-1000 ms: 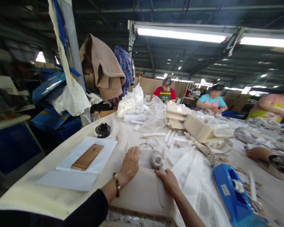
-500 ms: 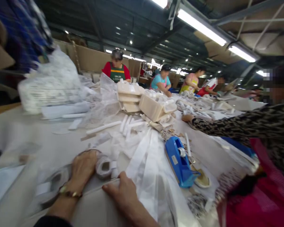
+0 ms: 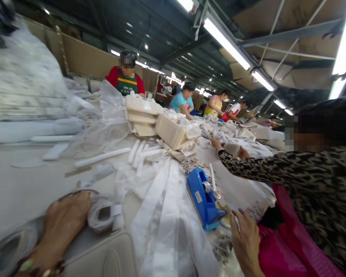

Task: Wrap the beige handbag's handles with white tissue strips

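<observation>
My left hand [image 3: 66,217] is at the lower left, back of the hand up and fingers curled down out of sight. A thin strap-like edge shows at its knuckles, and what the fingers hold is hidden. Beside it lies a coiled white strap [image 3: 92,219] with a white wrap. A beige bag-like piece with stitched edges [image 3: 103,256] is below, near my left wrist. My right hand [image 3: 246,240] is raised at the lower right, fingers apart and holding nothing visible. Just left of it stands a blue tape dispenser [image 3: 203,202].
Stacked cream bags [image 3: 142,107] and white tubes [image 3: 103,157] lie farther up the table. White sheets [image 3: 161,219] spread across the middle. A co-worker's patterned sleeve [image 3: 256,169] reaches in from the right, above pink fabric [image 3: 282,246]. Other people stand at the back.
My right hand has left the beige piece's edge and moved right, beside the tape dispenser, its fingers now spread. The view has turned right. My left hand stays beside the coiled strap.
</observation>
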Available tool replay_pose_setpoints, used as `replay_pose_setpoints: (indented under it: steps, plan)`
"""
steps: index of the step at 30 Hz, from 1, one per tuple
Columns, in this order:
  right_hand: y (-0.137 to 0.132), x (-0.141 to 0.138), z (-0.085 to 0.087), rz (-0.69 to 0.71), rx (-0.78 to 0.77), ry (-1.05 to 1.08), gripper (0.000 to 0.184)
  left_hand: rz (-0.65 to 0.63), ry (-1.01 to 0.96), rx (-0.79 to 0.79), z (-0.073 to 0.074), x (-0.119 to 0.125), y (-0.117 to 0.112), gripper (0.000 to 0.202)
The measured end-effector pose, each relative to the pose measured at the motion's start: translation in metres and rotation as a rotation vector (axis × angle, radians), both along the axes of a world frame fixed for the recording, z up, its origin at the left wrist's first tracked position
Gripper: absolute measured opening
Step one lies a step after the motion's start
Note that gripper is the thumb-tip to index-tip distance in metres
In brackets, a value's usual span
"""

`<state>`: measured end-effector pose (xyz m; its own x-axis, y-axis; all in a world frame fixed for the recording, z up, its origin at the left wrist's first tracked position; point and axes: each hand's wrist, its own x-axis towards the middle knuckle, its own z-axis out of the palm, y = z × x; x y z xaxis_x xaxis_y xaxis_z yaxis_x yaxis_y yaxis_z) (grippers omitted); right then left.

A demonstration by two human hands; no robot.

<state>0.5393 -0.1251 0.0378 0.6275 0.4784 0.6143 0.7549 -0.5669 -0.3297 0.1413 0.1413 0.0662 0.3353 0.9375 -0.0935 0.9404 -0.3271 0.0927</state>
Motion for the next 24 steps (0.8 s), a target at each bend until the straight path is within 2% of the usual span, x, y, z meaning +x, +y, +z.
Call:
replay_pose_setpoints:
  steps: [1, 3, 4, 6, 8, 9, 11, 12, 14, 15, 18, 19, 23, 24]
  plan:
    - [-0.003, 0.023, -0.009, -0.022, -0.117, 0.062, 0.063, 0.004, 0.045, 0.013, 0.006, 0.002, -0.003, 0.032]
    - [-0.005, 0.053, -0.023, 0.001, -0.279, 0.151, 0.069, 0.014, 0.089, 0.041, 0.013, 0.005, -0.007, 0.034]
    - [-0.005, 0.059, -0.025, 0.007, -0.304, 0.157, 0.070, 0.019, 0.087, 0.053, 0.014, 0.006, -0.008, 0.035]
    - [-0.003, 0.058, -0.018, -0.020, -0.225, 0.077, 0.074, 0.029, 0.074, 0.070, 0.014, 0.006, -0.009, 0.037]
    - [0.006, 0.038, -0.001, 0.012, -0.051, -0.040, 0.073, 0.033, 0.059, 0.065, 0.013, 0.006, -0.008, 0.038]
    - [0.015, 0.022, 0.008, 0.077, 0.027, -0.076, 0.069, 0.032, 0.055, 0.060, 0.012, 0.006, -0.008, 0.038]
    - [0.043, -0.018, 0.021, 0.313, 0.080, -0.033, 0.050, 0.037, 0.053, 0.049, 0.011, 0.006, -0.007, 0.038]
    - [0.062, -0.041, 0.024, 0.416, 0.035, 0.037, 0.044, 0.043, 0.056, 0.047, 0.011, 0.006, -0.007, 0.039]
    - [0.104, -0.084, 0.024, 0.525, -0.037, 0.089, 0.049, 0.052, 0.061, 0.047, 0.011, 0.007, -0.008, 0.040]
    - [0.126, -0.102, 0.022, 0.575, -0.098, 0.083, 0.045, 0.054, 0.062, 0.048, 0.010, 0.007, -0.008, 0.040]
    - [0.184, -0.137, 0.013, 0.612, -0.274, 0.029, 0.014, 0.062, 0.053, 0.065, 0.008, 0.007, -0.008, 0.038]
    - [0.200, -0.142, 0.011, 0.607, -0.302, 0.013, 0.018, 0.069, 0.044, 0.068, 0.006, 0.007, -0.007, 0.038]
    - [0.246, -0.148, 0.005, 0.638, -0.351, -0.060, 0.056, 0.094, -0.010, 0.054, 0.001, 0.007, -0.004, 0.040]
    - [0.255, -0.148, 0.004, 0.657, -0.363, -0.080, 0.059, 0.094, -0.012, 0.054, 0.000, 0.007, -0.004, 0.040]
